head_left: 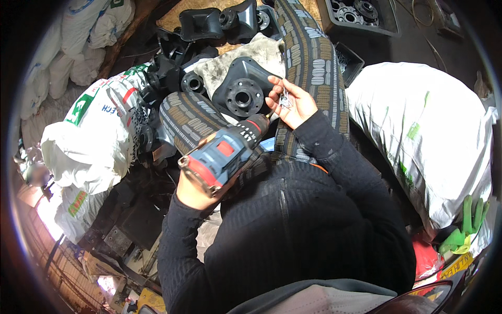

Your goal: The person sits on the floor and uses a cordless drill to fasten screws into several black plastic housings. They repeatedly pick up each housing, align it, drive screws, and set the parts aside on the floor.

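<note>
My left hand (193, 192) is wrapped round the handle of a blue-and-red cordless drill (222, 152). The drill's chuck points up and to the right, close to a black flared part (248, 69) with a round, holed flange (252, 99). That part lies on a stained whitish rag (213, 73) between my patterned trouser legs. Just right of the flange, my right hand (299, 109) is turned palm up with curled fingers. Several small silvery screws (284, 99) lie in it. The drill's tip is near my right fingers, and I cannot tell whether it touches anything.
Similar black parts (200, 24) lie ahead and to the left. A grey bin (361, 30) of round metal parts stands far right, with a small black tray (348, 63) nearer. Large white sacks (423, 125) flank me. Green gloves (473, 215) lie at lower right.
</note>
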A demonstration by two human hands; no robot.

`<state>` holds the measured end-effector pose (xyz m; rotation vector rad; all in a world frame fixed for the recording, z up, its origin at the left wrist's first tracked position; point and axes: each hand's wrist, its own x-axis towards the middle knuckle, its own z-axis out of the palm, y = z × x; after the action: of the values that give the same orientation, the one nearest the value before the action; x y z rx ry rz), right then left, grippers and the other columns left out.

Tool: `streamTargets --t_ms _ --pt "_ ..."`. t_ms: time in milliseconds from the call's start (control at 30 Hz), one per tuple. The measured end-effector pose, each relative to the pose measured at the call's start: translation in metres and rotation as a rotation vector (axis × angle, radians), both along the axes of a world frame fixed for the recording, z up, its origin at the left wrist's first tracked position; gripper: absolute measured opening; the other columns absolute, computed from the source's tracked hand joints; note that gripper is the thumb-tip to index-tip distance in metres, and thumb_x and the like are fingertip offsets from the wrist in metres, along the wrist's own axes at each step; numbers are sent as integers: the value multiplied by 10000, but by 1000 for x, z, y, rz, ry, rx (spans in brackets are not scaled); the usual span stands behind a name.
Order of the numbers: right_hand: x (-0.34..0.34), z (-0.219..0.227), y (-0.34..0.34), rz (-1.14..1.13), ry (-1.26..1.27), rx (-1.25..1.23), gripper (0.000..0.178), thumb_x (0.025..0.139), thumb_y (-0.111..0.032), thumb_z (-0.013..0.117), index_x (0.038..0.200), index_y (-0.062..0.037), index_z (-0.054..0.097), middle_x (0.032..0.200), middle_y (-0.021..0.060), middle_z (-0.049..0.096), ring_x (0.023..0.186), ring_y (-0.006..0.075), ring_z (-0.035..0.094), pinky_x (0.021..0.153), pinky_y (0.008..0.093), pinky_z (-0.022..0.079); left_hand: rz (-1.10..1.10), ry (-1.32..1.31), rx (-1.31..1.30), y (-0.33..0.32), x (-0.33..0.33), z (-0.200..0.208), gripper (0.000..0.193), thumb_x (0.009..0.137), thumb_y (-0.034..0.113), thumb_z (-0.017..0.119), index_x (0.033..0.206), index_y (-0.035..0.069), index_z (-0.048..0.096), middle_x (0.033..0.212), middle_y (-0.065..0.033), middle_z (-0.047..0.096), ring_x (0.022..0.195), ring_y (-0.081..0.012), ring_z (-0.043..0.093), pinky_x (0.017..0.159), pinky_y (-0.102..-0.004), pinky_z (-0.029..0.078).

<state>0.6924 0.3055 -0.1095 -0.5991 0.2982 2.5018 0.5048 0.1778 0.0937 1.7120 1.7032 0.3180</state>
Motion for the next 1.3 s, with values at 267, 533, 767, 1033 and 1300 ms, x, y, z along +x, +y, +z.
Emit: streamTargets --t_ms 267,533,767,1033,1300 --pt "-6 17 -18 53 8 54 375 1017 -252 412 1218 39 538 1038 119 657 1039 257 637 888 383 546 -3 73 101 -12 5 -12 367 699 108 756 1049 81 648 1025 -93 661 953 -308 644 865 -411 509" --pt "-5 26 -16 253 67 146 425 1030 -297 361 1251 29 520 1169 154 632 1082 241 631 873 342 554 35 51 114 -7 -5 -7 337 709 124 769 1020 71 651 947 -76 676 855 -279 664 798 -389 524" --pt "11 35 -16 356 -50 238 340 958 -154 561 1239 34 522 1162 157 625 1052 222 642 836 308 582 -18 140 149 -18 -14 8 328 657 137 774 966 116 664 913 -63 658 824 -282 643 738 -395 510" --pt "13 33 -24 461 -190 254 221 868 -59 680 1067 3 605 1007 103 656 907 165 673 762 247 595 55 46 62 -35 -20 9 316 708 133 781 1006 106 678 934 -54 674 875 -254 661 759 -370 526" --pt "14 28 -24 559 -165 320 233 844 -68 707 1048 -9 611 982 97 657 881 163 675 764 264 588 114 42 -8 -49 -28 2 337 702 112 781 1021 108 673 962 -49 671 863 -245 660 754 -368 528"
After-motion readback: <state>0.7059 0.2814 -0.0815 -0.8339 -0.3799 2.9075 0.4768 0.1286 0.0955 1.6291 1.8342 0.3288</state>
